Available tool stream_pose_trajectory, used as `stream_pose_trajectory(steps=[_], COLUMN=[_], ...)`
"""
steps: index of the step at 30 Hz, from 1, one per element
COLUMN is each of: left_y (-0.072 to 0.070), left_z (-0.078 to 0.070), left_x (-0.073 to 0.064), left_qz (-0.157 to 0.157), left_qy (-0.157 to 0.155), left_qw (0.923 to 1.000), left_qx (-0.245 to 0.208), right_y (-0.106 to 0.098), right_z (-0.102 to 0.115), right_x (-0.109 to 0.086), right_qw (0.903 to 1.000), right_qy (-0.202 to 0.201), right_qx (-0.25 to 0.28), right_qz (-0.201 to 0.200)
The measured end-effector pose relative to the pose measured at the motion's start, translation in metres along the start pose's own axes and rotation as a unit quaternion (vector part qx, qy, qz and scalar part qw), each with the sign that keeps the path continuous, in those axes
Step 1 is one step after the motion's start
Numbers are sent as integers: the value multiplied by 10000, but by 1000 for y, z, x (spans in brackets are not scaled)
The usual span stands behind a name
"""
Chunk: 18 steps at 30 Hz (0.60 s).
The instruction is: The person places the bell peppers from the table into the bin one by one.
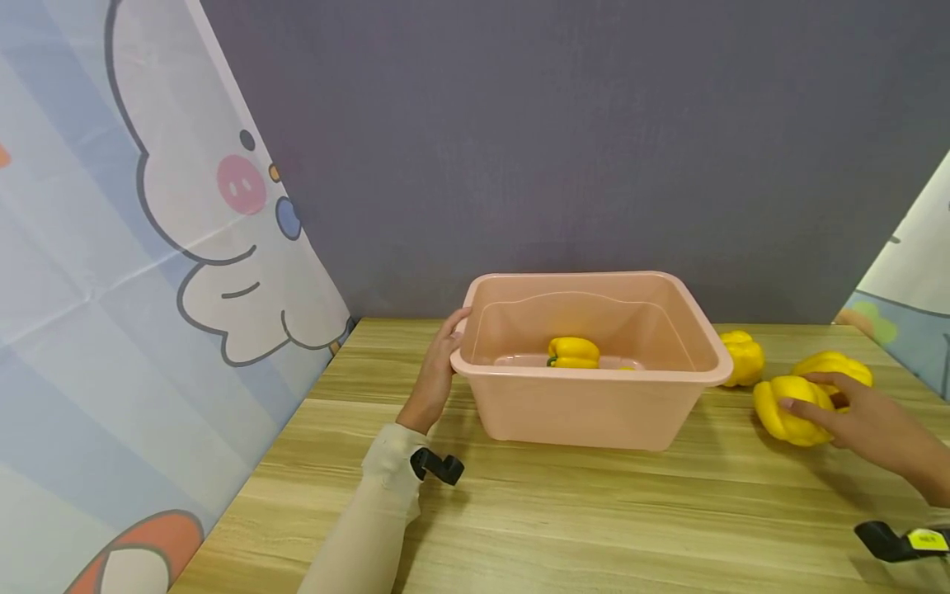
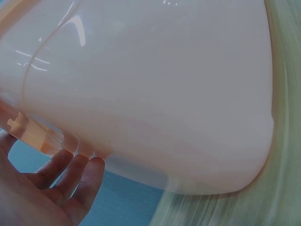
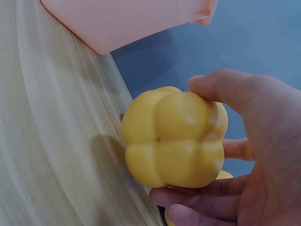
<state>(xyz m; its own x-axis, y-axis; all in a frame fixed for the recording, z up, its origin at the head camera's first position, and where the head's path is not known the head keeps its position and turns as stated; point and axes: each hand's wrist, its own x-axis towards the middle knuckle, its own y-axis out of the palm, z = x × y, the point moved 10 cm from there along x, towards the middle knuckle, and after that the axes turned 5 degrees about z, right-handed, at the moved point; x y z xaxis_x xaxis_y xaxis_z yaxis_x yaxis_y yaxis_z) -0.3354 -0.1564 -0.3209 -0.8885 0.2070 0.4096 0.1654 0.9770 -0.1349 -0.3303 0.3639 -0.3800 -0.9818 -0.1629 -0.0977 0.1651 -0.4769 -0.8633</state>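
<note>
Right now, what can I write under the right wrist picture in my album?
A right hand grips a plump yellow pepper, with a pink bin and wooden table in view.

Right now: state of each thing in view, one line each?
Pink bin: upright on table, top open
Held pepper: gripped by right hand
Pepper in bin: lying on its side
Yellow patch in bin: mostly hidden
Pepper right of bin: partly hidden
Pepper behind held one: partly hidden
Left hand: holding bin's left rim
</note>
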Motion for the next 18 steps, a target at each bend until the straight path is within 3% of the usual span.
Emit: stream_pose_trajectory(steps=[18], left_y=[1], left_z=[1], left_x=[0], left_qz=[135], left_qy=[12], left_qw=[9999], left_qx=[-46], right_y=[-2], right_z=[2], right_x=[0], right_qw=[9989], right_qy=[68], right_qx=[469], right_qz=[-45])
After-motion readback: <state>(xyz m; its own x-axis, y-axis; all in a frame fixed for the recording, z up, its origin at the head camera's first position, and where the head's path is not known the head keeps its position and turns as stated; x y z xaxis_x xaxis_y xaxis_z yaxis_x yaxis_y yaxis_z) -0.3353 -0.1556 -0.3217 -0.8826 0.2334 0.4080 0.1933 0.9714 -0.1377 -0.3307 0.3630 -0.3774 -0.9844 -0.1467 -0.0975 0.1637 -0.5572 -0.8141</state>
